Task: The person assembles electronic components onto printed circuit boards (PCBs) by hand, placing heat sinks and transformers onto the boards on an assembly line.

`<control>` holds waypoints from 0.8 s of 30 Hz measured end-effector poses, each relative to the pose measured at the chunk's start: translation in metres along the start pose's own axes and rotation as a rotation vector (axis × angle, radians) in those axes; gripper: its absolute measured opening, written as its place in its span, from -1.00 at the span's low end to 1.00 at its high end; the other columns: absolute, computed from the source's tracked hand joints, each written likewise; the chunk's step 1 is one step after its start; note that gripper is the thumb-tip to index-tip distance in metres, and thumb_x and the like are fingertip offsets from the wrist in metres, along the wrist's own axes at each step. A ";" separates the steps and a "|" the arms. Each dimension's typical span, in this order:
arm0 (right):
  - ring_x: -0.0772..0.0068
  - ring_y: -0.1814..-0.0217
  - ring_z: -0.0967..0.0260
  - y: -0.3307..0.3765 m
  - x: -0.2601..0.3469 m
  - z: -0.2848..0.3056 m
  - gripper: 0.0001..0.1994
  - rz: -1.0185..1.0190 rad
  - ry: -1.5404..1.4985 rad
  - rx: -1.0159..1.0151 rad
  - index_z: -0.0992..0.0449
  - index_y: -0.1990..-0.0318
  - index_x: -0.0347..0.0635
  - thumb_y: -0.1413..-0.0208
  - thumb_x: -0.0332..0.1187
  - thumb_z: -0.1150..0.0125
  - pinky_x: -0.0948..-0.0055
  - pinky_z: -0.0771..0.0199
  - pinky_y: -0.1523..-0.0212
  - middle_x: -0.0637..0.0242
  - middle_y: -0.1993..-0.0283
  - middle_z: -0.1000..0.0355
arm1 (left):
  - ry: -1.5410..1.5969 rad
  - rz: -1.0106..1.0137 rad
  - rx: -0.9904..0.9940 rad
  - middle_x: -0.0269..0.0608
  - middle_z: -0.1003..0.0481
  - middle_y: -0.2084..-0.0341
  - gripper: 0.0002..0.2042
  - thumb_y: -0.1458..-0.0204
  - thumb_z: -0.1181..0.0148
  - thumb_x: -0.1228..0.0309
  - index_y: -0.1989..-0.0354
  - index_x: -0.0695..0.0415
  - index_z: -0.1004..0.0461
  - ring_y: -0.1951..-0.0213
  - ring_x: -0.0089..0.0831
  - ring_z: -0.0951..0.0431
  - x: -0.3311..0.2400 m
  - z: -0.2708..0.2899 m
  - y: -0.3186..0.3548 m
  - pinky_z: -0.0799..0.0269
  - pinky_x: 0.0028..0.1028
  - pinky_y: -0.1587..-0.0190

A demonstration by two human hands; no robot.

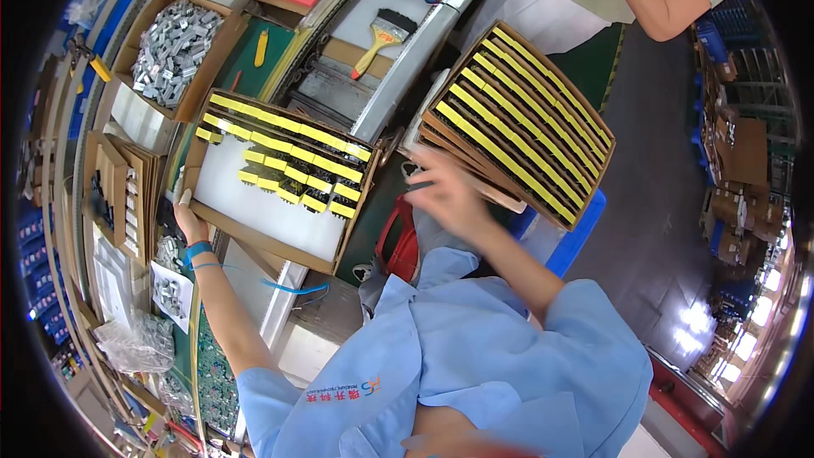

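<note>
My left hand point(187, 219) grips the near left edge of a shallow cardboard tray point(254, 233) partly filled with rows of yellow-topped components point(292, 157). My right hand point(441, 191), blurred and with fingers spread, reaches toward the near corner of a stack of cardboard trays point(475, 171); whether it touches the stack is unclear. The top tray of that stack is packed with long rows of yellow-topped components point(521, 119). A blue strap circles my left wrist.
A box of grey metal parts point(174, 51) stands at upper left. A yellow-handled paintbrush point(381, 38) lies on a grey conveyor surface. Another person's arm point(670, 0) is at top right. Cardboard dividers and green circuit boards point(212, 373) line the left.
</note>
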State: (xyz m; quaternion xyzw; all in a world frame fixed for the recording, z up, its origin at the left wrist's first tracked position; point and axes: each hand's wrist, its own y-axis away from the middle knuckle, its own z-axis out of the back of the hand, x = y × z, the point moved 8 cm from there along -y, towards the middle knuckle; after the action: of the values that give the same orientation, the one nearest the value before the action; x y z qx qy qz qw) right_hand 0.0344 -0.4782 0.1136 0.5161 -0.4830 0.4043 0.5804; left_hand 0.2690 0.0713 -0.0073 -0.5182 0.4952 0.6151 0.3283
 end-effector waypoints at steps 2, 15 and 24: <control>0.35 -0.09 -0.41 0.042 0.047 0.127 -0.70 0.372 0.198 -0.423 -0.45 -0.03 -0.26 -0.15 -0.41 -0.21 0.42 -0.51 -0.02 0.12 -0.16 -0.37 | -0.321 -0.370 -0.097 -0.08 -0.29 -0.22 -0.55 -0.13 -0.04 0.49 -0.22 0.29 -0.31 -0.24 -0.25 -0.26 -0.064 -0.049 0.056 -0.13 -0.34 -0.29; 0.22 -0.41 -0.09 0.075 -0.077 0.411 -0.27 -0.427 -0.176 -0.795 -0.18 -0.31 -0.41 -0.19 0.02 -0.17 0.29 -0.14 -0.32 0.07 -0.40 -0.11 | 0.170 0.877 0.839 -0.25 -0.18 -0.26 -0.21 -0.12 -0.16 -0.04 -0.39 0.05 0.10 -0.23 -0.38 -0.24 0.100 -0.450 0.423 -0.20 -0.29 -0.19; 0.24 -0.14 -0.39 0.164 -0.102 0.318 -0.37 -0.404 -0.398 -0.697 -0.34 -0.17 -0.42 -0.29 0.07 0.09 0.30 -0.32 -0.19 0.08 -0.13 -0.42 | 0.278 0.684 0.622 -0.11 -0.19 -0.24 -0.27 -0.15 -0.21 0.18 -0.36 0.13 0.08 -0.25 -0.29 -0.22 0.088 -0.446 0.382 -0.14 -0.31 -0.28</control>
State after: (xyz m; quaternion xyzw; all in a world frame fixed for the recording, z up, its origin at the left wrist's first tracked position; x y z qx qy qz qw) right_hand -0.1906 -0.7671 0.0485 0.4415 -0.5821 -0.0112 0.6828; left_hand 0.0359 -0.4743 0.0235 -0.2802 0.8370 0.4353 0.1772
